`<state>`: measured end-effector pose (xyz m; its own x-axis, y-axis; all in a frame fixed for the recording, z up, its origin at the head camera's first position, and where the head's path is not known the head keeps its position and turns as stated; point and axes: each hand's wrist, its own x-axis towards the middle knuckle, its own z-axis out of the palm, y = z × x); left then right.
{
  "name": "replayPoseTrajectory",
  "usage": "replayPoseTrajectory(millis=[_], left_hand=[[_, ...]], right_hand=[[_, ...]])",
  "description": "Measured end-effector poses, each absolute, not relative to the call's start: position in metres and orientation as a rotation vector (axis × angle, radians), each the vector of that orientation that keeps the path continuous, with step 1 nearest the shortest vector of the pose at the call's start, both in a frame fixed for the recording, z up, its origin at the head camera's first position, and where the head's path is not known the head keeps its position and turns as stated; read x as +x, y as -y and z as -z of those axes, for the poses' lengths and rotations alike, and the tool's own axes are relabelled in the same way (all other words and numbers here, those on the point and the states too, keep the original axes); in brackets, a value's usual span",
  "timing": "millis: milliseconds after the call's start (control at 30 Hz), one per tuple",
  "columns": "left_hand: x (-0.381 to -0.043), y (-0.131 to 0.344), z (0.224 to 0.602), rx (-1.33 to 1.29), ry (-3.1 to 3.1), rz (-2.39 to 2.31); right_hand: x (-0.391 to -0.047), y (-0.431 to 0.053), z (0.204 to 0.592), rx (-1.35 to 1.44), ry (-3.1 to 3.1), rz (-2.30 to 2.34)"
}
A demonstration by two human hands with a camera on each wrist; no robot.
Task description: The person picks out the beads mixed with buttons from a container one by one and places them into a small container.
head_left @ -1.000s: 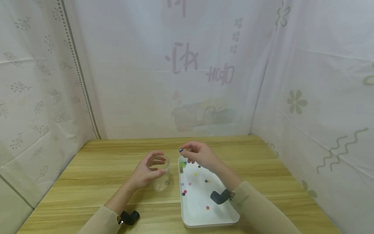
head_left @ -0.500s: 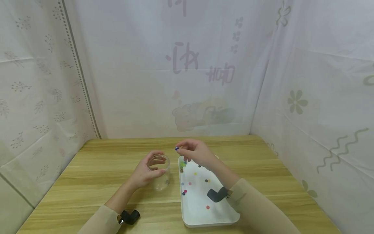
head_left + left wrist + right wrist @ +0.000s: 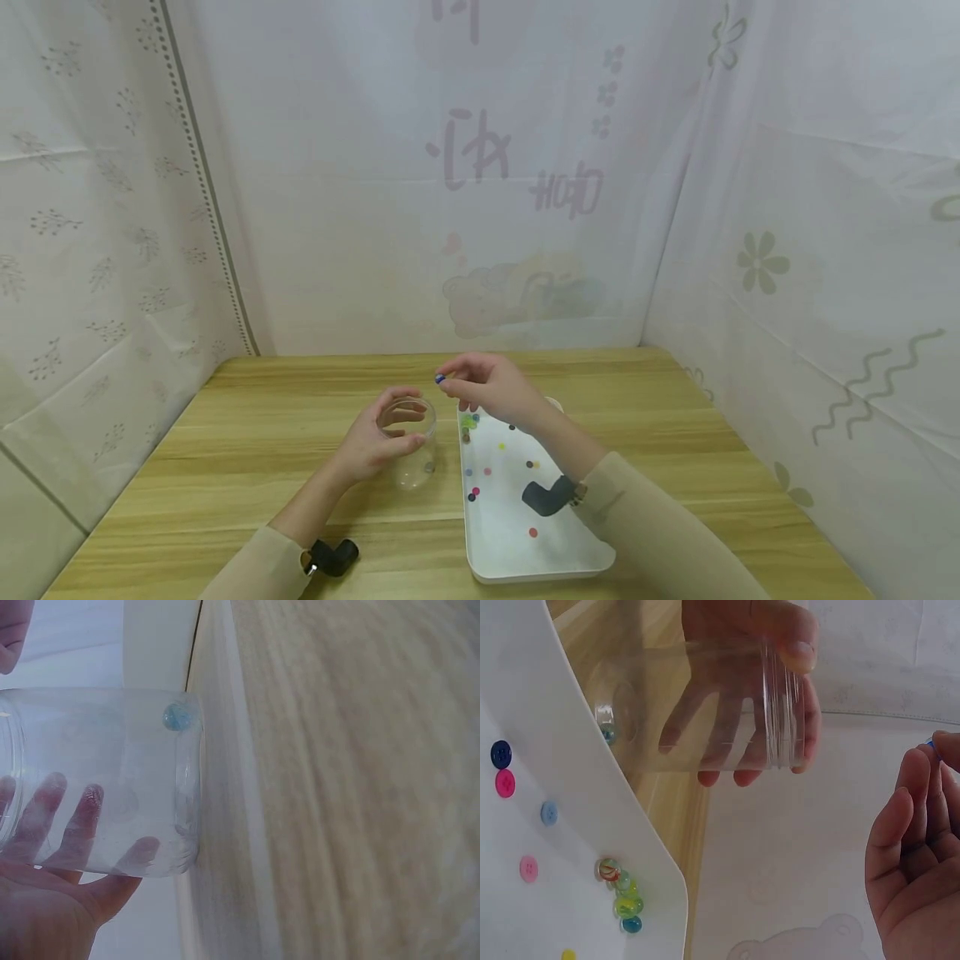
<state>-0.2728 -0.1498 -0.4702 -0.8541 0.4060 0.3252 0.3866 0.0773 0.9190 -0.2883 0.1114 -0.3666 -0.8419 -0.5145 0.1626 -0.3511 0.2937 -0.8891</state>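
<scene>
Marble [image 3: 440, 379], jar [image 3: 412, 468] in separate hands [image 3: 375, 440] [image 3: 498, 390].

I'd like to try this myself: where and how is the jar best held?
Probably round the jar, high on its side, from the left, as the left hand grips it: it stands upright and round, and that leaves its mouth uncovered.

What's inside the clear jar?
One bluish marble, near the base of the jar. In the head view, the left hand hides part of the jar's inside; neither wrist view shows another marble there.
</scene>
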Motion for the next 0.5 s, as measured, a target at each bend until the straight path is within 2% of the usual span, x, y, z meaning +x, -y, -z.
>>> replayPoseTrajectory(millis=[500], left_hand=[[-0.272, 0.151, 0.471, 0.819, -2.3, -1.931]], right_hand=[[-0.286, -0.096, 0.364, -0.85, -2.341, 1.602]])
